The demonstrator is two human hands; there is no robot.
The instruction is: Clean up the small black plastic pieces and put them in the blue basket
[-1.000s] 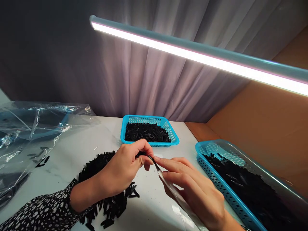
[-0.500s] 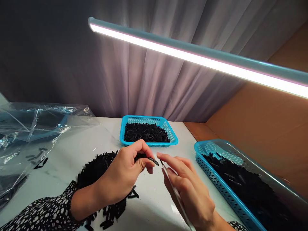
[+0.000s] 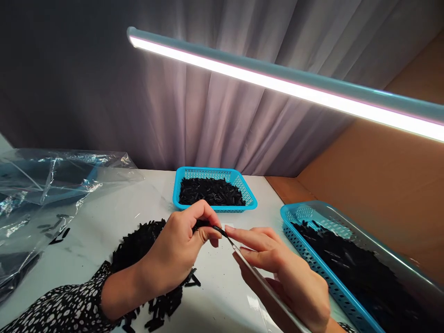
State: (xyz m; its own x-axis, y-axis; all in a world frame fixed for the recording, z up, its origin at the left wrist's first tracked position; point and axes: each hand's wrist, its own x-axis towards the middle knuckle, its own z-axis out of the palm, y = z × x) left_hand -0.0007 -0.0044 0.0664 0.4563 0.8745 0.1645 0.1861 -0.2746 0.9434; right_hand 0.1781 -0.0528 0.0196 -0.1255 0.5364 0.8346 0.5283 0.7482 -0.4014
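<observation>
Above the table, my left hand (image 3: 183, 247) is closed, pinching a small black strip (image 3: 219, 231) between thumb and fingers. The strip's end sticks out to the right. My right hand (image 3: 280, 263) is closed round a slim, pale pen-like tool (image 3: 258, 276) with a thin pointed tip. That tip meets the strip's protruding end, and my right index finger lies close to it. Below and behind my left hand spreads a pile of black strips (image 3: 138, 243), partly hidden by the hand and forearm.
A blue basket (image 3: 250, 198) holding black strips stands at the back. On the right is a longer blue basket (image 3: 301, 249) of black pieces, with clear plastic over it. Clear plastic bagging (image 3: 65, 175) lies left. A bright tube lamp (image 3: 277, 82) slants overhead.
My right hand has swung slightly right and lower, and the tool lies more slanted. Its tip has come onto the strip's end. My left hand has barely moved.
</observation>
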